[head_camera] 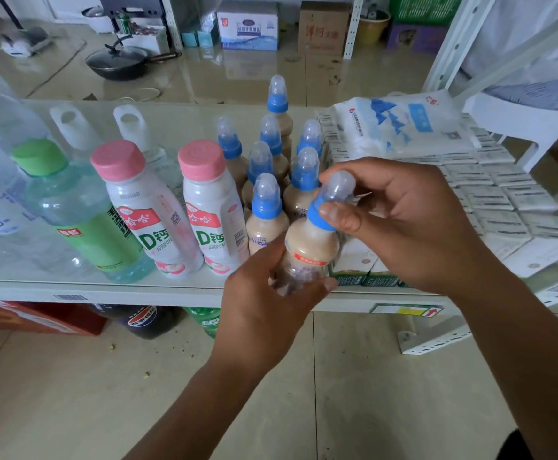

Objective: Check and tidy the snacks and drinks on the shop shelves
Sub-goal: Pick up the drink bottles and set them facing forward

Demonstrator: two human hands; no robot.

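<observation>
— Beige bottle with the blue cap: where is it found relative to the cluster of like bottles on the shelf?

— It is held just in front of the cluster, at its right front corner, clear above the shelf's front edge. It is touched by both hands.

— How is it gripped?

— Its base is wrapped by the curled fingers of the left hand, nearer the viewer than the cluster. Its blue collar is pinched between thumb and fingers of the right hand, to the right of the cluster.

— And the long axis?

— It is tilted. The cap is leaned up and to the right, away from the cluster's front bottle, and the base is pointed down into the left hand.

— What is the coming move judged to turn on?

— If the bottle is to be put back, it would have to be righted first. It would then be carried a short way back and left, to the spot that seems free in front of the cluster's right column. The base end is steered by the left hand, which is the nearer to that spot.
</observation>
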